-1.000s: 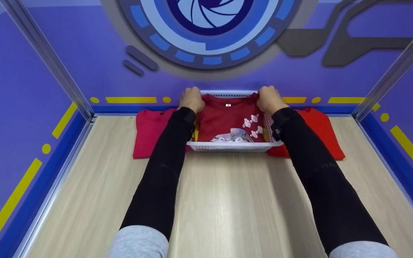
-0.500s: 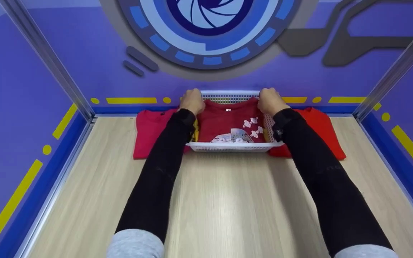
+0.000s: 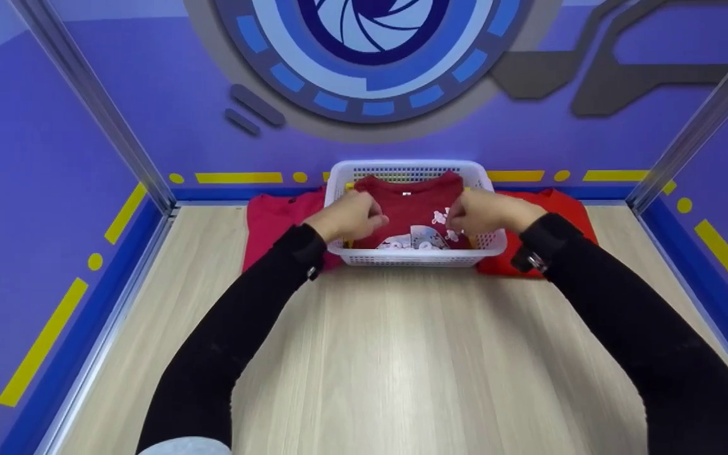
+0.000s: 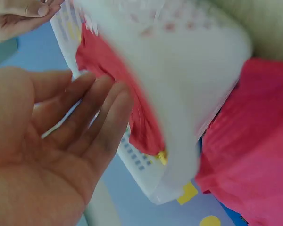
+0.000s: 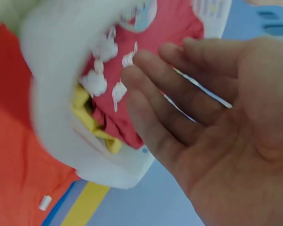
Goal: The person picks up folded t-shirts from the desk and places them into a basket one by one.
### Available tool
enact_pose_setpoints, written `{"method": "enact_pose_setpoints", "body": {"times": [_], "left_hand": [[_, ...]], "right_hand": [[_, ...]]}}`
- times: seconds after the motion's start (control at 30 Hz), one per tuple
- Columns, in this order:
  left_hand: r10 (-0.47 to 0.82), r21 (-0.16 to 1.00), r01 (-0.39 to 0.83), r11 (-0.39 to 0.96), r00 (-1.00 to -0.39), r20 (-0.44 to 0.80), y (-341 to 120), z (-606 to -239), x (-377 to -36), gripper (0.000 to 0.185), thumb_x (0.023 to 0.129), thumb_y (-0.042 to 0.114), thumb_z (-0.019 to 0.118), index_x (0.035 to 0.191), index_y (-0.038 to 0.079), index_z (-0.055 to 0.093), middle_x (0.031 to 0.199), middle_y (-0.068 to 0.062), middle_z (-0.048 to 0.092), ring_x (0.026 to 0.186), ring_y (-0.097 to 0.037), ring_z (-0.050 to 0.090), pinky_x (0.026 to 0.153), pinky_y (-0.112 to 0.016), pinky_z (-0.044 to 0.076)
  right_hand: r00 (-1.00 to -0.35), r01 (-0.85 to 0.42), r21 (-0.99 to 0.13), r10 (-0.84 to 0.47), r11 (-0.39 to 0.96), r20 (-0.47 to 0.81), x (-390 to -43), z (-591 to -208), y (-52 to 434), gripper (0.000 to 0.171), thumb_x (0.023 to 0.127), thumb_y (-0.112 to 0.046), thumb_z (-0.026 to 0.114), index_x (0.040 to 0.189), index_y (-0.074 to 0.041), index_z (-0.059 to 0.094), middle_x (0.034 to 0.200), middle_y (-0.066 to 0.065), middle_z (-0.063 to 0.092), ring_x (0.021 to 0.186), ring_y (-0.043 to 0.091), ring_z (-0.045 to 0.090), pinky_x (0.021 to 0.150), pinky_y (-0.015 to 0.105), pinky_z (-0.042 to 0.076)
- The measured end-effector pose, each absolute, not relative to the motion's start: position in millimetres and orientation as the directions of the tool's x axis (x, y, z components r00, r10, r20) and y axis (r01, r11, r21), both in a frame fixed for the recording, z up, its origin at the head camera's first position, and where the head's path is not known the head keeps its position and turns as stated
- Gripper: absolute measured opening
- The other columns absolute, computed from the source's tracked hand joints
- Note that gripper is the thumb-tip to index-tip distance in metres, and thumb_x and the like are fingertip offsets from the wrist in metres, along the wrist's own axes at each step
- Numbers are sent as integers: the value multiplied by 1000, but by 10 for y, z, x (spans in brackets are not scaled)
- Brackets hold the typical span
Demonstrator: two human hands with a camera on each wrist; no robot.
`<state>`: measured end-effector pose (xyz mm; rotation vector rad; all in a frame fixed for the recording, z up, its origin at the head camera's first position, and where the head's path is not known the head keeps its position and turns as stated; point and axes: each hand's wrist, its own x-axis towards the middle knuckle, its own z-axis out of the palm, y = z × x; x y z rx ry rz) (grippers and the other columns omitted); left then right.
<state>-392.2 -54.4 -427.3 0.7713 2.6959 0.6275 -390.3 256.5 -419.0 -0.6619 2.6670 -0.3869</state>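
A white plastic basket [image 3: 409, 254] stands against the back wall with a folded dark red T-shirt [image 3: 399, 212] in it, printed with white clouds. Yellow cloth [image 5: 87, 117] shows under the shirt at the basket's side. My left hand [image 3: 352, 216] hovers over the basket's left part, its fingers loosely bent and holding nothing in the left wrist view. Over the right part is my right hand [image 3: 481, 212], palm bare and fingers relaxed in the right wrist view. Both hands point inward, facing each other above the shirt.
Left of the basket lies a folded pink shirt [image 3: 275, 221], partly behind my left forearm. A folded orange-red shirt [image 3: 569, 218] lies to the right, partly covered by my right arm. Purple panels [image 3: 149, 114] enclose the wooden tabletop [image 3: 389, 354] at the back and sides.
Both hands have let go of the basket's back corners and moved toward me and inward, over the shirt. My elbows have spread outward. The basket stays in place.
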Motion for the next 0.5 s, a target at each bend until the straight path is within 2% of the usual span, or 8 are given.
{"method": "enact_pose_setpoints", "body": {"times": [0.07, 0.1, 0.2, 0.27, 0.33, 0.4, 0.43, 0.5], "left_hand": [[588, 470, 459, 754, -790, -172, -539, -4312, -3828, 60, 117, 50, 49, 95, 3, 78, 73, -2, 60, 69, -16, 60, 79, -34, 54], [594, 462, 462, 757, -781, -193, -538, -4335, -3790, 68, 117, 56, 42, 98, 1, 77, 78, -4, 64, 76, -19, 65, 87, -37, 57], [577, 441, 438, 783, -777, -252, -538, -4403, -3696, 86, 115, 69, 26, 131, 1, 75, 122, -14, 77, 119, -28, 72, 119, -46, 52], [548, 422, 408, 810, -783, -295, -537, -4446, -3652, 93, 113, 74, 18, 149, 2, 66, 147, -19, 69, 140, -34, 64, 128, -50, 44], [530, 419, 387, 821, -788, -312, -525, -4488, -3611, 96, 111, 77, 15, 160, 6, 57, 162, -18, 59, 151, -35, 57, 132, -51, 40], [526, 417, 387, 823, -795, -301, -501, -4520, -3566, 97, 111, 77, 15, 156, 6, 62, 159, -18, 62, 149, -35, 59, 130, -51, 41], [533, 413, 400, 818, -798, -282, -485, -4533, -3540, 96, 111, 77, 16, 145, 4, 69, 147, -18, 69, 140, -34, 65, 125, -49, 46], [559, 408, 447, 796, -802, -212, -447, -4545, -3476, 87, 114, 72, 25, 118, 2, 76, 116, -16, 75, 115, -33, 73, 109, -47, 56]], "right_hand": [[-809, -380, -358, -494, 853, -318, -3802, -4226, 2578, 33, 113, -32, 62, 107, -7, 84, 81, 5, 70, 76, 18, 61, 78, 37, 54], [-809, -363, -363, -484, 858, -335, -3761, -4256, 2579, 39, 114, -37, 60, 102, -8, 82, 76, 3, 65, 73, 18, 59, 76, 36, 52], [-816, -304, -360, -436, 882, -379, -3680, -4372, 2560, 58, 115, -57, 48, 94, -9, 72, 75, 4, 56, 76, 23, 60, 79, 40, 49], [-827, -257, -353, -394, 900, -401, -3646, -4453, 2534, 67, 114, -66, 40, 107, -7, 71, 87, 8, 60, 93, 28, 66, 92, 47, 54], [-839, -242, -343, -373, 908, -396, -3622, -4526, 2506, 74, 114, -68, 36, 129, -4, 71, 105, 13, 65, 113, 33, 67, 108, 55, 53], [-848, -253, -334, -374, 908, -375, -3599, -4582, 2478, 74, 115, -64, 35, 138, -1, 68, 109, 16, 65, 117, 36, 66, 112, 57, 51], [-856, -272, -329, -384, 904, -347, -3584, -4602, 2466, 70, 116, -60, 36, 136, -1, 69, 105, 15, 65, 114, 35, 67, 110, 56, 53], [-870, -325, -336, -419, 884, -260, -3540, -4619, 2449, 58, 117, -50, 43, 120, -2, 76, 90, 10, 64, 96, 31, 69, 97, 49, 57]]}}
